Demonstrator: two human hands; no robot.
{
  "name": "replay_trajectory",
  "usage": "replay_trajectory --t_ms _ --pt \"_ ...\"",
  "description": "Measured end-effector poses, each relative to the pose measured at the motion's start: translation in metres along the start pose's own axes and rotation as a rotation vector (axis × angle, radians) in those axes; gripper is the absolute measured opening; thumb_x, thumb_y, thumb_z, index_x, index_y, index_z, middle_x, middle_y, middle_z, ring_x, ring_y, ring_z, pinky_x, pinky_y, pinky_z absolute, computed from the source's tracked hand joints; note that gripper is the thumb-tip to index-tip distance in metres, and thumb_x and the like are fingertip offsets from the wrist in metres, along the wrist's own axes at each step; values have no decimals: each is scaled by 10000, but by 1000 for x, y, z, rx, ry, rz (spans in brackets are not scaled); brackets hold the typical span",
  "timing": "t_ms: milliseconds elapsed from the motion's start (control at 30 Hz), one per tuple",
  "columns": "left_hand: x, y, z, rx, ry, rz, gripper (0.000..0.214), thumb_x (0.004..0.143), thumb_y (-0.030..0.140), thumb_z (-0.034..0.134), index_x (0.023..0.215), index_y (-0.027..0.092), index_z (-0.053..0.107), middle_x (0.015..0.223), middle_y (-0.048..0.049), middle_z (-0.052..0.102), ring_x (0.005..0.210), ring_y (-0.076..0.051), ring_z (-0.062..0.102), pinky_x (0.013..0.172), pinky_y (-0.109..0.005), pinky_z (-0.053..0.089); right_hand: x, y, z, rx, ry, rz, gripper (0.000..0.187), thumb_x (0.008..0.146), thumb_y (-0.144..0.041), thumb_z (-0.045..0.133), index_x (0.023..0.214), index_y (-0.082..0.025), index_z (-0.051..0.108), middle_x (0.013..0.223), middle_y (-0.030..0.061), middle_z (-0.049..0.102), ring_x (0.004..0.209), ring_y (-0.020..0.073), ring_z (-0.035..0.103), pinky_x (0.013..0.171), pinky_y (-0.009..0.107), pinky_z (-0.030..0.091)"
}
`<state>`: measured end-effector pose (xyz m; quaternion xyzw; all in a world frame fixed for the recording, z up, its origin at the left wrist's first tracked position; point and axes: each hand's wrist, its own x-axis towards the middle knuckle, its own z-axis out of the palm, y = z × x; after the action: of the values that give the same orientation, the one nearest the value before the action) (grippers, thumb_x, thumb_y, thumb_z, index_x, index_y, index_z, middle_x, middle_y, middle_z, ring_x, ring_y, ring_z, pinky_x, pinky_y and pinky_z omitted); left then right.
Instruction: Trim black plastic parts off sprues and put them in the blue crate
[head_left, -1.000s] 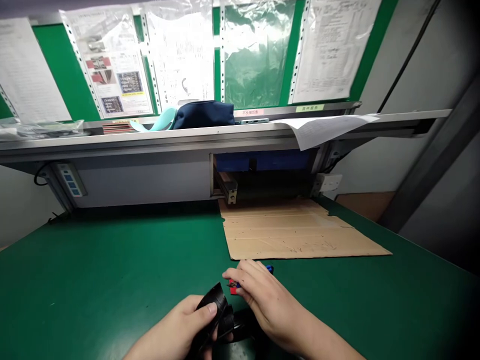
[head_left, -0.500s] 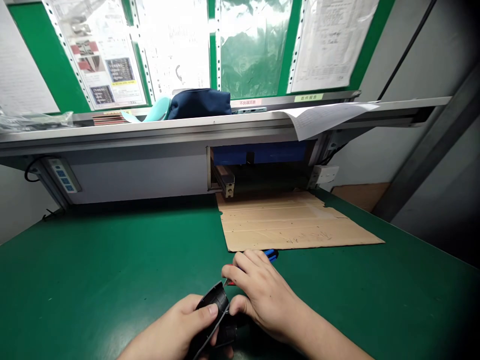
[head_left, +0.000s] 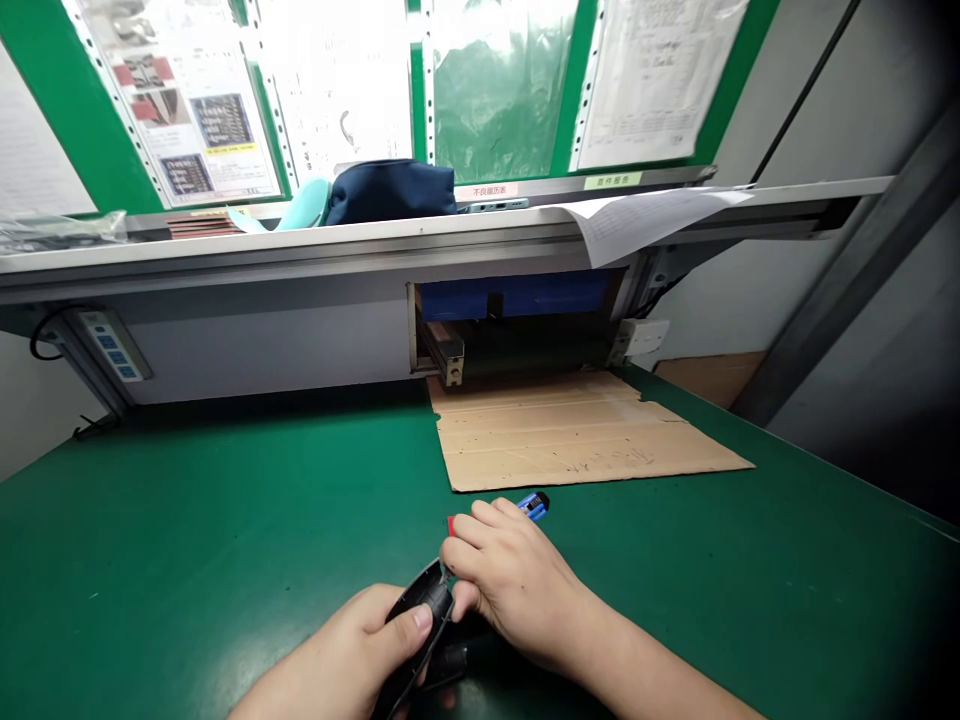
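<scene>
Gripping the black casing (head_left: 420, 622) in our left hand (head_left: 349, 650), we had our right hand (head_left: 514, 580) curled over a blue-and-red tool (head_left: 534, 505) on the bench (head_left: 165, 560); grip on it unclear. Casing not set down yet, work looked unfinished.

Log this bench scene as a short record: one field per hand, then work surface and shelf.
Left hand: holds a curved black plastic part
Right hand: closed over a red-and-blue tool, right beside the black part; tool type hidden by the fingers
Work surface: green bench top, with a flattened cardboard sheet beyond the hands
Shelf: navy pouch, loose paper sheet overhanging the edge
</scene>
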<state>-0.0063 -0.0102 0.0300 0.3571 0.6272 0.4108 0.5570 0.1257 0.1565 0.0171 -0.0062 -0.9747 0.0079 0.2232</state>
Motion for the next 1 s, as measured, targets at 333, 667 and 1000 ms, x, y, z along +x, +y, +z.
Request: replay_trajectory --t_ms 333,667,1000 --pt "-7 9 1 154 70 -5 504 894 591 432 1079 152 595 885 -59 677 629 -158 547 531 -229 390 -1 2 -2 45 -42 1 498 1024 -554 365 730 -176 499 713 4 513 661 164 408 595 308 209" --pt "-6 0 -5 102 13 -9 578 876 636 444 1128 127 552 928 -90 686 657 -155 552 566 -237 405 -1 -4 -1 -5 19 54 494 1041 -516 258 792 -173 511 787 31 467 712 193 365 624 321 204" --pt "-11 15 -3 285 10 23 481 923 571 389 984 147 606 922 -29 672 790 -178 567 699 -245 401 -1 -2 6 37 22 -12 542 1050 -529 218 715 -179 459 697 14 500 661 180 380 589 327 173"
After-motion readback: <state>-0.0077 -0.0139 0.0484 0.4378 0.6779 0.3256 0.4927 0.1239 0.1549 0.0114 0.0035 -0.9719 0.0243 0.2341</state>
